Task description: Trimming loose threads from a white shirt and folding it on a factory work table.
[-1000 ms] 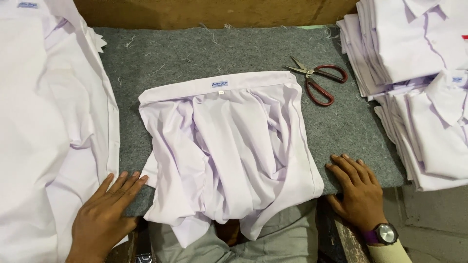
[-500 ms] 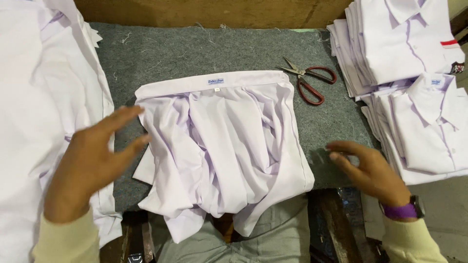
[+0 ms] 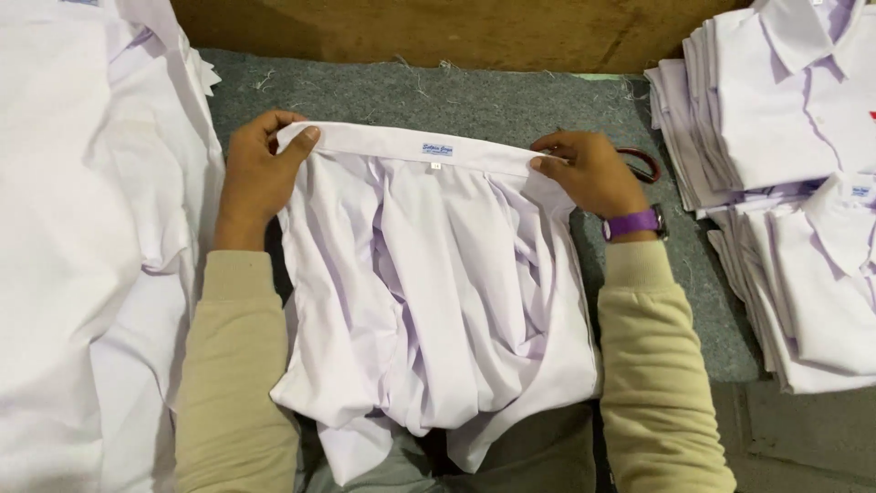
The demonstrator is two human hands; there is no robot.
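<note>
Grey felt table (image 3: 511, 96) is bearing a white shirt (image 3: 438, 283), left hand (image 3: 255, 178) and right hand (image 3: 589, 169) pinching its far band's opposite ends, running left-right.

Both arms wear long beige sleeves (image 3: 239, 365) of soft, fleece-like cloth, loose and rumpled into folds along the forearms. Each sleeve ends in a plain cuff; the cuff on the right arm is gathered into a thick roll. Just past that cuff, on the hand's side of it, sits a purple watch strap (image 3: 631, 223), a smooth band with a dark edge showing at its outer end. The left hand (image 3: 255, 178) and the right hand (image 3: 589, 172) are bare, without gloves or rings.
</note>
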